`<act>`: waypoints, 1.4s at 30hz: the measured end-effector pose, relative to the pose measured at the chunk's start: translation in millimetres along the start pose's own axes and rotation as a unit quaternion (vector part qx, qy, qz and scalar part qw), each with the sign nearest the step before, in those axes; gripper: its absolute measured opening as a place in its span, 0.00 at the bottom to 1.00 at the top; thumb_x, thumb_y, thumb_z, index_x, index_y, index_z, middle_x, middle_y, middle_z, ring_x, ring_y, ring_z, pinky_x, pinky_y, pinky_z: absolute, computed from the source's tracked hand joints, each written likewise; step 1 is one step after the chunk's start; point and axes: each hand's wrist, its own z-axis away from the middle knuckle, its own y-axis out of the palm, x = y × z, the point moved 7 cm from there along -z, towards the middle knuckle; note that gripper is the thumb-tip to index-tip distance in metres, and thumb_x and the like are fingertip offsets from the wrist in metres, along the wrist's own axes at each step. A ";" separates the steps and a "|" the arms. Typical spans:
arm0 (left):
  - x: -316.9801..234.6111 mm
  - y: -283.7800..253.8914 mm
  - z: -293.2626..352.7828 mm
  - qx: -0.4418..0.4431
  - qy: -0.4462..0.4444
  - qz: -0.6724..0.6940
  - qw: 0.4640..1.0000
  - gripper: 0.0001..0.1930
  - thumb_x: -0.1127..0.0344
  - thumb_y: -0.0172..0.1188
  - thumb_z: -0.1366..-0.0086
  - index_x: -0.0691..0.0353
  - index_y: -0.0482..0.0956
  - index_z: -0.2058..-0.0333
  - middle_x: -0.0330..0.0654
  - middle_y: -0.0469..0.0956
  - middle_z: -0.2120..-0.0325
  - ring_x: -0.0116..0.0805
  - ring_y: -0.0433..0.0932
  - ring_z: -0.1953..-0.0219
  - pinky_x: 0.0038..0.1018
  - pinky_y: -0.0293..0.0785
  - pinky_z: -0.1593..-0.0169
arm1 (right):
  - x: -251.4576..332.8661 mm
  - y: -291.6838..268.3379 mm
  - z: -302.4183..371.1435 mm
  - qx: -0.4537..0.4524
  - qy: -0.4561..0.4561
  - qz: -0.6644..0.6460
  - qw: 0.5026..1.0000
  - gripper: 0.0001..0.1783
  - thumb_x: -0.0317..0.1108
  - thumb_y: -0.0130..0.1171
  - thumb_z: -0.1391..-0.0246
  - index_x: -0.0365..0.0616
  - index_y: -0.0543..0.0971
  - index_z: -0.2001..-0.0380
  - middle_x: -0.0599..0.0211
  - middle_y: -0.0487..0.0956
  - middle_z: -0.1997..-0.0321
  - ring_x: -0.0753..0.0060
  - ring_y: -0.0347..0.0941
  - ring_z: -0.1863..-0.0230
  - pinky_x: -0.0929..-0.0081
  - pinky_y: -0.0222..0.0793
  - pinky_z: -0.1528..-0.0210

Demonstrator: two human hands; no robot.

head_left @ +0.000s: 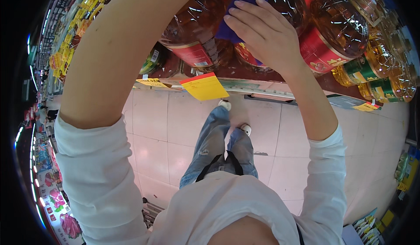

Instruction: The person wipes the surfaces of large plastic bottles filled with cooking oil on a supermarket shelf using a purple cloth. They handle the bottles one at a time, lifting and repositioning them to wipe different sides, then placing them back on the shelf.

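Observation:
My right hand [269, 35] presses a purple cloth [232, 25] against a large oil bottle [286, 0] with a red label. Its fingers lie together over the cloth, pointing up and to the left. My left arm [127, 30] reaches across the upper left to the top edge, and the hand at its end is out of view. Under that arm stands another big bottle of amber oil [190, 30] with a red label. A third red-labelled bottle [334, 30] is just right of my right hand.
Smaller green-labelled oil bottles [372, 65] stand at the shelf's right end. A yellow and red price card [204, 86] hangs from the shelf edge [258, 76]. Below lies a tiled floor [151, 144], with my legs in jeans [203, 144]. Yellow packages [78, 26] fill the far left.

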 end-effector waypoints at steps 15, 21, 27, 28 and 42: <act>7.2 -6.8 -7.4 0.041 -0.209 0.166 0.963 0.14 0.62 0.46 0.40 0.65 0.74 0.76 0.52 0.76 0.75 0.54 0.76 0.68 0.45 0.73 0.62 | 2.1 -8.6 5.2 0.028 0.001 -0.032 0.999 0.17 0.30 0.61 0.58 0.50 0.80 0.60 0.72 0.79 0.52 0.71 0.72 0.44 0.67 0.65 0.37; 9.3 -2.5 -4.2 0.081 -0.257 0.201 0.942 0.14 0.60 0.46 0.38 0.64 0.73 0.72 0.51 0.77 0.77 0.48 0.78 0.71 0.42 0.73 0.64 | 0.7 -12.0 5.6 0.028 0.009 -0.058 0.998 0.16 0.31 0.61 0.58 0.49 0.80 0.61 0.72 0.79 0.51 0.71 0.71 0.43 0.67 0.64 0.36; 10.7 -11.3 -2.1 0.101 -0.290 0.238 0.921 0.15 0.59 0.45 0.36 0.63 0.74 0.74 0.49 0.77 0.78 0.48 0.77 0.73 0.40 0.72 0.64 | 1.3 -9.5 3.0 0.019 0.004 -0.067 0.998 0.15 0.30 0.59 0.58 0.48 0.80 0.62 0.70 0.80 0.53 0.69 0.71 0.44 0.66 0.64 0.36; 11.6 -9.5 -1.0 0.089 -0.269 0.209 0.936 0.15 0.59 0.45 0.36 0.63 0.74 0.74 0.49 0.76 0.78 0.48 0.77 0.73 0.40 0.72 0.64 | 1.6 -9.6 2.5 0.014 0.004 -0.064 0.998 0.15 0.31 0.59 0.58 0.48 0.80 0.62 0.70 0.80 0.53 0.69 0.72 0.44 0.66 0.64 0.36; 11.1 -10.8 0.8 0.112 -0.295 0.192 0.929 0.16 0.57 0.45 0.38 0.63 0.77 0.66 0.51 0.78 0.75 0.51 0.78 0.69 0.41 0.73 0.61 | 5.8 -10.5 2.1 0.007 0.001 -0.048 0.999 0.09 0.34 0.53 0.52 0.50 0.79 0.66 0.73 0.79 0.57 0.72 0.71 0.45 0.71 0.58 0.32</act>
